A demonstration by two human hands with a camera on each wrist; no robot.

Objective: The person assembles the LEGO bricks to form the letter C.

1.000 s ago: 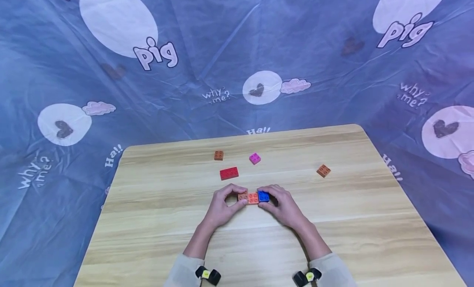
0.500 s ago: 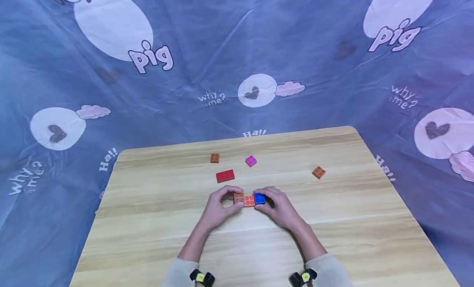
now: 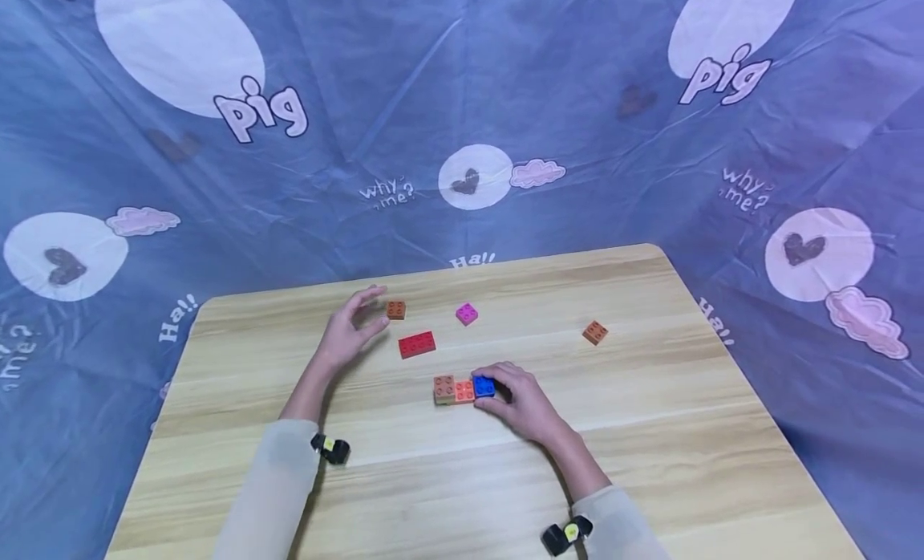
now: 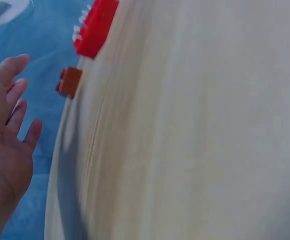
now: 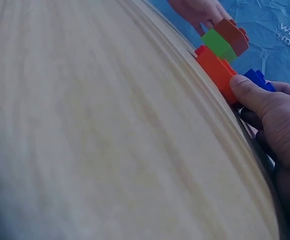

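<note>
Orange brick (image 3: pixel 464 391) at the middle of a joined brick row (image 3: pixel 458 397) on a wooden table (image 3: pixel 404 480), at 6 o'clock in the head view. Brown brick (image 3: pixel 443 385) atop green brick (image 5: pixel 218 44) at the row's 9 o'clock end; blue brick (image 3: pixel 484 386) at its 3 o'clock end. Exact joints unclear.

Pinched at the blue end by thumb and fingers of the right hand (image 3: pixel 521 401). Left hand (image 3: pixel 346 334) at 10 o'clock from the row, fingers parted, nothing held, just beside a small brown brick (image 3: pixel 395 310); contact impossible to confirm.

Could skew or split at a weak joint, from an uneven pull at blue with the 9 o'clock end unsupported. Could also send the small brown brick off the table's far edge, from a stray nudge by left fingers.

Long axis from 9 to 3 o'clock, studs upward, taller end toward 9.
</note>
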